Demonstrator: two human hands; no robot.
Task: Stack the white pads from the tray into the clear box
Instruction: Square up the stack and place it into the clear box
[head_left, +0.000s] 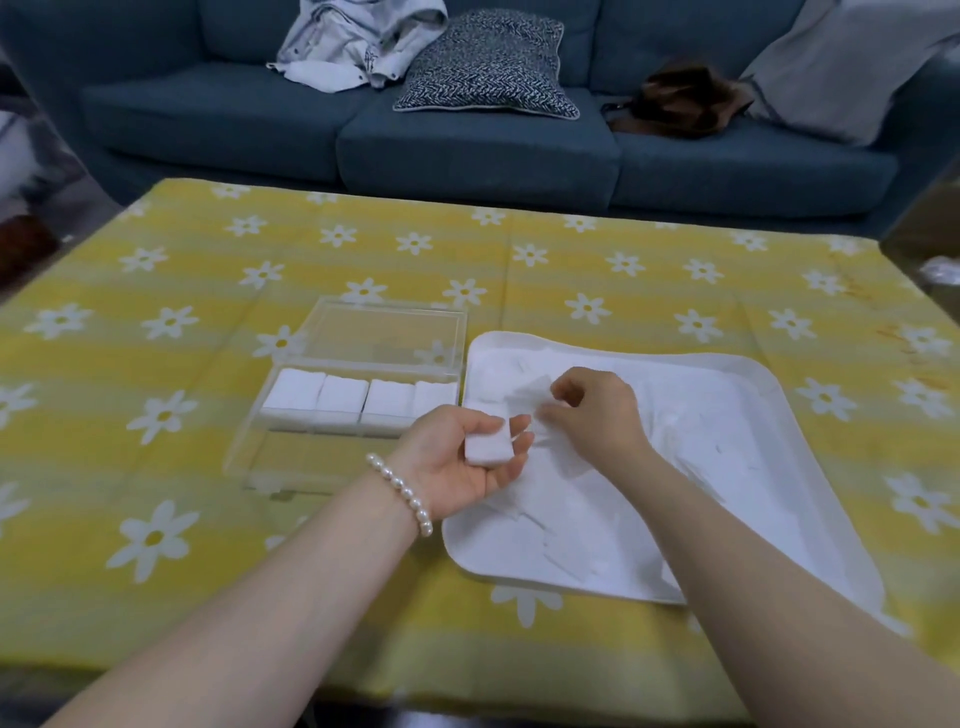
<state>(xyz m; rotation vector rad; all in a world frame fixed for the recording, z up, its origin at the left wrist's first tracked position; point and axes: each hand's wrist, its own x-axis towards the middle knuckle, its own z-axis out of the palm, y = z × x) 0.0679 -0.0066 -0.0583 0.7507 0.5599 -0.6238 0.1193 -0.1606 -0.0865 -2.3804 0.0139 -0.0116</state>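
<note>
A white tray (779, 395) on the right of the table holds several loose white pads (701, 415). To its left lies the clear box (291, 436) with its lid (384, 332) open; several stacks of pads (340, 397) fill its far row. My left hand (457, 462), palm up at the tray's left edge, holds a small stack of pads (488, 441) in curled fingers. Just to the right, my right hand (597, 410) hovers over the tray and pinches a single thin pad (530, 392).
The table wears a yellow cloth with white daisies (156, 535). Behind it stands a blue sofa (467, 145) with a patterned cushion (488, 62), crumpled clothing (358, 41) and a brown bag (680, 98).
</note>
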